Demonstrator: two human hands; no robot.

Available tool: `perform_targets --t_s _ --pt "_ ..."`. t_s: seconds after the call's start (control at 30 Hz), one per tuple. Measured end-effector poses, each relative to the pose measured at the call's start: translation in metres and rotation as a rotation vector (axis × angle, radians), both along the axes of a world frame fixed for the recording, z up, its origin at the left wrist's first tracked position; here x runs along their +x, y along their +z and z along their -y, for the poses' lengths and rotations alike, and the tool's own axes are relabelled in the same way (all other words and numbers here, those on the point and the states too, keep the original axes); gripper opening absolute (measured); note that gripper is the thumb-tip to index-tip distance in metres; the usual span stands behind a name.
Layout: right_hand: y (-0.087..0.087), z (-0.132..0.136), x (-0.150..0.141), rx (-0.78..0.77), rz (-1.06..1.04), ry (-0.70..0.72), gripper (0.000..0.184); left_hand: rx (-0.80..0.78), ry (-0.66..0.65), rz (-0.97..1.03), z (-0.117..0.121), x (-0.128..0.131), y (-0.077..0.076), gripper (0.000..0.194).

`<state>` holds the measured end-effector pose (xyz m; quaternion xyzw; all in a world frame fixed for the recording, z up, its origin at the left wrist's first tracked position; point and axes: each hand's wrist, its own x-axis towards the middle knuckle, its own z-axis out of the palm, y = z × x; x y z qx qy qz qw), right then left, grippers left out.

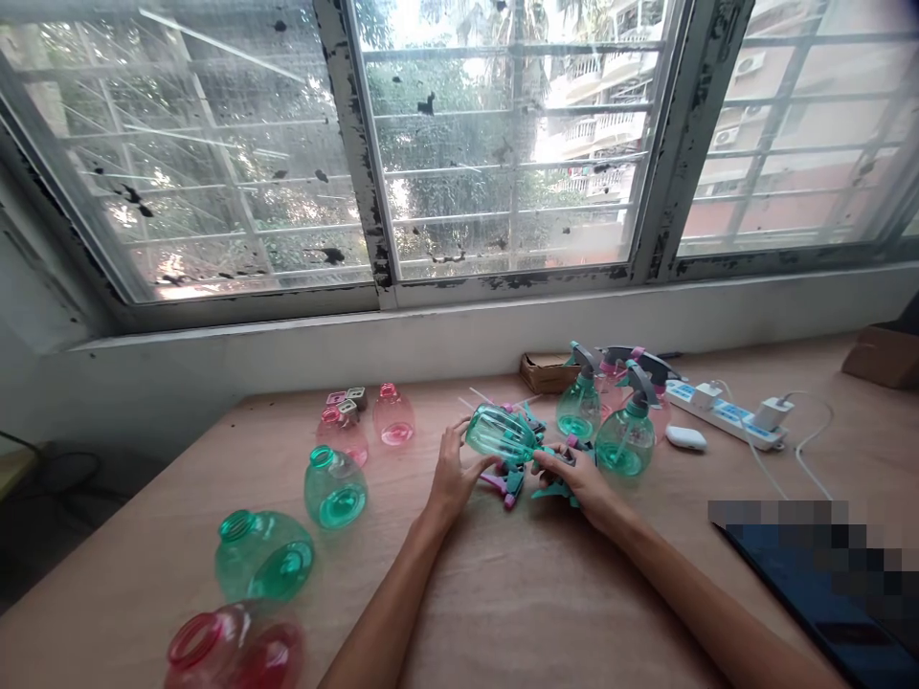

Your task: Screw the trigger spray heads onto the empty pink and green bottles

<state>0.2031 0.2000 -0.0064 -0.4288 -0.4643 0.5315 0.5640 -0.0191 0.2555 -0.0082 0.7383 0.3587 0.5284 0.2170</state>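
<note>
My left hand (pixel 451 474) grips a green plastic bottle (pixel 501 433) lying on its side just above the wooden table (pixel 503 593). My right hand (pixel 578 478) is closed on a teal trigger spray head (pixel 556 490) at the bottle's neck. Loose pink and teal spray heads (pixel 508 481) lie under and between both hands. Two assembled green spray bottles (pixel 626 435) stand just beyond my right hand.
Open green bottles (pixel 335 488) and pink bottles (pixel 393 417) lie on the left half of the table. A white power strip (pixel 725 413) with chargers, a white case (pixel 685 438) and a small cardboard box (pixel 547 371) sit near the window wall. A dark tablet (pixel 825 593) lies at the right.
</note>
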Motion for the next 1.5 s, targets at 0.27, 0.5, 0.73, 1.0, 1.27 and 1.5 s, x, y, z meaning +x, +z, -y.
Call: perform_targets --t_s 0.27,0.5,0.73,1.0,1.27,1.5 --pt "-0.003 -0.003 0.004 0.033 0.036 -0.052 0.043 -0.038 -0.046 -0.014 0.002 -0.001 0.0 0.07" --pt "0.003 0.005 0.002 0.299 0.487 -0.203 0.042 -0.148 -0.044 0.076 0.004 -0.002 0.006 0.052" --pt "-0.003 -0.004 0.005 0.014 0.048 0.006 0.047 -0.046 -0.043 0.012 0.004 -0.001 0.003 0.063" --pt "0.001 0.003 0.003 0.241 0.417 -0.145 0.044 -0.142 -0.015 0.058 0.005 -0.003 0.006 0.042" --pt "0.002 -0.002 0.005 0.002 0.068 0.046 0.049 -0.005 -0.013 -0.035 0.006 -0.002 0.005 0.053" --pt "0.009 0.006 0.003 0.202 0.351 -0.102 0.041 -0.103 -0.001 0.002 0.006 -0.004 0.006 0.04"
